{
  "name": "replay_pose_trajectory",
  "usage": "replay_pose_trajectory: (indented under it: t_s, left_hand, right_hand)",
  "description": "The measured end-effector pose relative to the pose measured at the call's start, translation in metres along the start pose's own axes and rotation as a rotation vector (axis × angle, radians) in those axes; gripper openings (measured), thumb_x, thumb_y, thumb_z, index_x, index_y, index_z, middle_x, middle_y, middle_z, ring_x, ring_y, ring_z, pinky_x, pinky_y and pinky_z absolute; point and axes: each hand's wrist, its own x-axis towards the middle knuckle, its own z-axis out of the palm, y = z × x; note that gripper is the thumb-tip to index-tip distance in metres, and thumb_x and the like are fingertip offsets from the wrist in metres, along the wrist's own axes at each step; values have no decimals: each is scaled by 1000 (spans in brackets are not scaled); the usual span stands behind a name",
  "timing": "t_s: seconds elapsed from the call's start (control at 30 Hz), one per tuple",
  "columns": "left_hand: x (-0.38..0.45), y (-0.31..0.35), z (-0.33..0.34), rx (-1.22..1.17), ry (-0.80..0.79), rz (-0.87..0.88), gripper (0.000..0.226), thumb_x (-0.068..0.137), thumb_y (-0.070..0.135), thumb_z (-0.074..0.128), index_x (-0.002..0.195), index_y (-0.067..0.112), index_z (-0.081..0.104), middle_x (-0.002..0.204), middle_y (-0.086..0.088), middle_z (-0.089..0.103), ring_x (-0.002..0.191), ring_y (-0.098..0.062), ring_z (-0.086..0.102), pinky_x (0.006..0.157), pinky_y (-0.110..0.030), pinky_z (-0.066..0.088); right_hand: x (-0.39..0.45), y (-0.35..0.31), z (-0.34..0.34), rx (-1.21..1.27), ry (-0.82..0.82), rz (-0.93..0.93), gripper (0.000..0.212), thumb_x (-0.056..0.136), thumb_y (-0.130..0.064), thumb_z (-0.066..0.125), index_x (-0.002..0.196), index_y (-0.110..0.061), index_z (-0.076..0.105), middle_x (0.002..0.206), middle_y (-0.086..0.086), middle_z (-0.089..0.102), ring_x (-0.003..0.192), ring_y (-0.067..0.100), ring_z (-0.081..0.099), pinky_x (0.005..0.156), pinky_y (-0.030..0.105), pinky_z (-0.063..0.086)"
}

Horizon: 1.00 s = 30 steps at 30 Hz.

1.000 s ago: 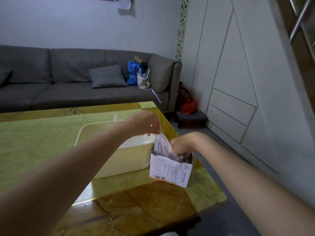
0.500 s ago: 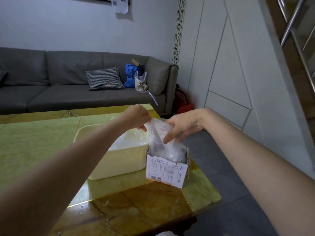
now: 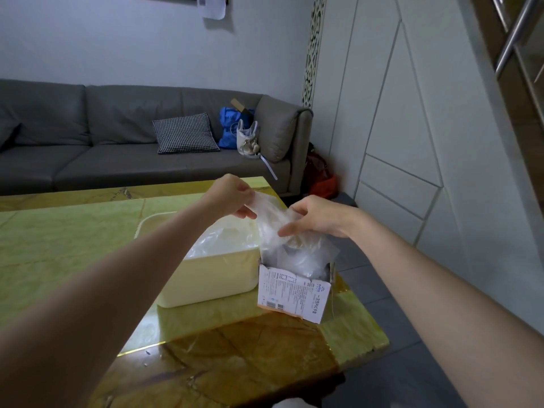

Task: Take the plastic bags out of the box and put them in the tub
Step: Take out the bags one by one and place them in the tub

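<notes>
The left hand [image 3: 232,195] pinches the top edge of a clear plastic bag [image 3: 272,214] between thumb and fingers; the right hand [image 3: 316,216] pinches the same bag just to the right, fingers curled onto the film. The bag hangs between both hands above the box [image 3: 291,293], its lower part blending into the other bags [image 3: 300,257] that bulge out of the box's open top; how many are in there cannot be told.

The box, white with printed text, stands near the table's right edge, touching or just beside the right wall of the tub [image 3: 212,278]. The cream tub holds crumpled clear bags [image 3: 223,237] along its right side; their count is unclear. Both stand on the green and brown table [image 3: 73,240].

Beyond the table's far edge stands one grey sofa [image 3: 88,148], carrying one checked cushion [image 3: 185,133], one blue bag [image 3: 228,126] and one pale handbag [image 3: 248,139]. A red thing [image 3: 319,175] lies on the floor right of the sofa.
</notes>
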Motion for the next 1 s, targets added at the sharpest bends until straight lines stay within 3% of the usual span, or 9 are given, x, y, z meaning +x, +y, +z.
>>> replay_pose_trajectory:
  t_s: [0.13, 0.27, 0.33, 0.47, 0.6, 0.67, 0.77, 0.87, 1.0]
  left_hand:
    - [0, 2, -12, -280, 170, -41, 25, 98, 7, 39, 80, 4, 57, 73, -9, 64, 44, -4, 63, 48, -16, 54]
    - [-8, 9, -19, -460, 165, -77, 27, 99, 7, 35, 83, 4, 56, 64, -9, 65, 45, -8, 64, 46, -18, 54]
    - [-12, 11, -20, -466, 154, -78, 24, 100, 11, 36, 84, 9, 55, 66, -9, 65, 44, -8, 64, 46, -19, 54]
    - [-10, 8, -22, -404, 203, -62, 23, 100, 12, 35, 85, 9, 54, 66, -10, 63, 40, -7, 61, 42, -18, 52]
    - [-7, 2, -22, -384, 274, -29, 26, 98, 12, 36, 78, 13, 52, 64, -8, 61, 36, -4, 57, 39, -15, 48]
    - [-7, 1, -21, -378, 283, -2, 26, 98, 13, 37, 77, 13, 52, 63, -8, 61, 35, -4, 56, 37, -14, 45]
    - [-8, 2, -23, -345, 258, 39, 23, 99, 18, 37, 85, 11, 55, 63, -7, 61, 37, -4, 56, 39, -15, 45]
    - [-15, 5, -29, -377, 134, 101, 23, 98, 31, 41, 92, 14, 56, 63, -4, 60, 43, -6, 57, 42, -17, 47]
    - [-21, 2, -33, -158, -79, 141, 17, 82, 29, 66, 86, 14, 58, 67, -1, 58, 57, -10, 52, 48, -16, 48]
  right_hand:
    - [3, 9, 16, -458, -10, 48, 25, 79, -6, 68, 67, -14, 48, 70, 0, 50, 64, 14, 50, 59, 25, 45]
    - [9, 13, 39, -704, -203, 80, 15, 88, -5, 57, 76, -11, 51, 68, -2, 44, 58, 10, 40, 51, 18, 32]
    - [11, 10, 37, -697, -267, 112, 8, 85, -7, 61, 81, -12, 58, 70, -4, 50, 62, 9, 46, 57, 18, 39]
    - [10, -7, 6, -568, -232, 102, 10, 78, -27, 74, 84, -21, 69, 90, -2, 67, 87, 17, 64, 84, 32, 54]
    - [-3, -22, -31, -438, -65, 77, 18, 81, -19, 73, 97, -11, 72, 95, 1, 66, 86, 15, 61, 82, 29, 52]
    - [-6, -29, -37, -44, 125, 32, 18, 90, -13, 61, 102, -1, 66, 92, 8, 64, 84, 17, 59, 80, 27, 52]
    - [-5, -39, -36, 602, 170, 13, 37, 97, -38, 47, 100, -2, 58, 86, 11, 63, 82, 22, 59, 83, 34, 51]
    - [0, -52, -20, 549, 154, -5, 31, 92, -37, 56, 98, -7, 58, 87, 6, 58, 81, 19, 57, 72, 31, 50]
    - [14, -70, -6, 466, 423, -148, 9, 87, -11, 65, 93, -5, 64, 83, 6, 59, 75, 19, 57, 69, 29, 49]
